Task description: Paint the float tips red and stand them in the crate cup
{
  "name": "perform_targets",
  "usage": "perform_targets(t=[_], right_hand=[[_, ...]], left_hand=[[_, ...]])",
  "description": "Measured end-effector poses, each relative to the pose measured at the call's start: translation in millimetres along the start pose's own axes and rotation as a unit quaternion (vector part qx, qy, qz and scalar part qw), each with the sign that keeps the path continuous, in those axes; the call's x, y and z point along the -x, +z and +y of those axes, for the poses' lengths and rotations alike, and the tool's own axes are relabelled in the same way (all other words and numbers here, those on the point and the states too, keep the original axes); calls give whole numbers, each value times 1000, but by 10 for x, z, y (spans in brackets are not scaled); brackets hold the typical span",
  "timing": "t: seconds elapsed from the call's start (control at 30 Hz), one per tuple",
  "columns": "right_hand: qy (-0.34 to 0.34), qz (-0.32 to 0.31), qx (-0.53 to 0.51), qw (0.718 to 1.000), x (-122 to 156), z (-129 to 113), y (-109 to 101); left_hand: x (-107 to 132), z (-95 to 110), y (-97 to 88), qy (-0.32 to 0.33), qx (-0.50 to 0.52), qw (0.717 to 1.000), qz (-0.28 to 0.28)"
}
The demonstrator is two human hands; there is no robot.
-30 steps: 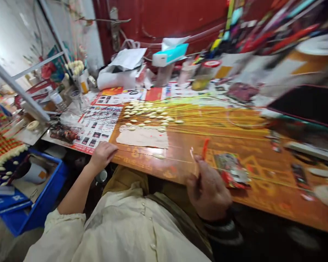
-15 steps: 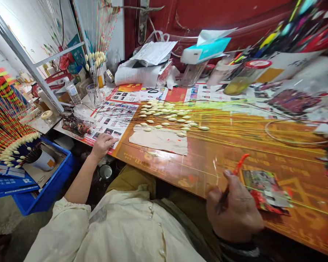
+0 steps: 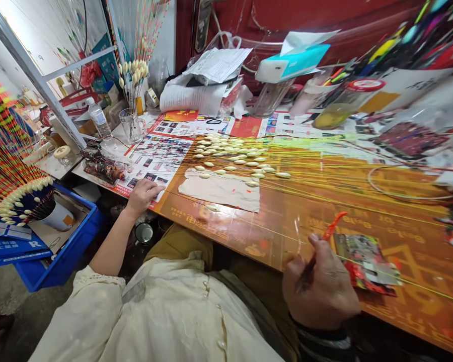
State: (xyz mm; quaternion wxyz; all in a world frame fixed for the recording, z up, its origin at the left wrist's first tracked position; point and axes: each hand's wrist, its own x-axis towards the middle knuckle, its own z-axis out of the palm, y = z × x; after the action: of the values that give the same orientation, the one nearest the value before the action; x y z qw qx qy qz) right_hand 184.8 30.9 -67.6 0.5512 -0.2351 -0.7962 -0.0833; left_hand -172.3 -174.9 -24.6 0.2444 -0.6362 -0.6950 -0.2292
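Note:
My left hand (image 3: 142, 196) is closed at the table's front edge, its fingertips pinching the thin dark stem of a fishing float. That float's pale body (image 3: 212, 207) is just below the cloth, and its long yellow tip runs right past my other hand. In my right hand (image 3: 322, 286) is a paintbrush (image 3: 330, 226) with wet-looking orange-red bristles, pointing up and away. Close by on the right lies a paint-smeared card (image 3: 370, 264) with red and orange blotches. A cream cloth (image 3: 219, 191) with small red spots lies between the hands, below several finished-looking pale floats (image 3: 245, 156).
Behind stand a tissue box (image 3: 292, 63), papers (image 3: 211, 85) and a red-lidded jar (image 3: 337, 108). A glass mug (image 3: 132, 125) holds upright floats at the back left. On the floor at left, a blue crate (image 3: 60, 271) stands by a white tub (image 3: 58, 216) of striped floats.
The view has shifted slightly. Both hands keep nearly the same places and grips; the brush and float show no clear movement.

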Motion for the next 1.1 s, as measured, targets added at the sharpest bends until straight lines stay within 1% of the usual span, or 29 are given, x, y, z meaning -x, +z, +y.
perform_targets(t=[0.17, 0.3, 0.4, 0.47, 0.63, 0.7, 0.77, 0.8, 0.87, 0.97, 1.03, 1.1], right_hand=[[1, -1, 13, 1000, 22, 18, 10], [10, -19, 13, 1000, 98, 61, 22], [28, -41, 8, 999, 150, 77, 36], [39, -47, 6, 998, 151, 57, 31], [54, -66, -13, 996, 20, -81, -51], [62, -72, -20, 995, -48, -107, -46], [71, -70, -33, 994, -99, -90, -9], [75, -74, -43, 993, -116, -71, 13], [87, -72, -62, 992, -134, -35, 47], [105, -74, -87, 988, -146, -12, 60], [119, -79, -102, 985, -159, -9, 57], [132, -89, -114, 981, -181, -1, 58]], left_hand=[[20, -10, 17, -14, 7, 1000, -22], [17, 0, 17, -11, 5, 1000, -20], [-5, -13, -15, -9, 0, 1000, -12], [-17, -32, -71, -11, 2, 1000, -10], [-33, -76, -268, -1, 25, 1000, 6], [-88, -95, -271, 16, 11, 1000, 3], [-204, -50, -197, 33, -14, 999, 7], [-282, 21, -140, 47, -22, 999, 7], [-464, 278, -5, 86, -25, 996, -3], [-759, 849, 232, 146, -8, 989, 2], [-946, 1218, 414, 171, 19, 985, -10], [-1107, 1500, 595, 187, 45, 981, -29]])
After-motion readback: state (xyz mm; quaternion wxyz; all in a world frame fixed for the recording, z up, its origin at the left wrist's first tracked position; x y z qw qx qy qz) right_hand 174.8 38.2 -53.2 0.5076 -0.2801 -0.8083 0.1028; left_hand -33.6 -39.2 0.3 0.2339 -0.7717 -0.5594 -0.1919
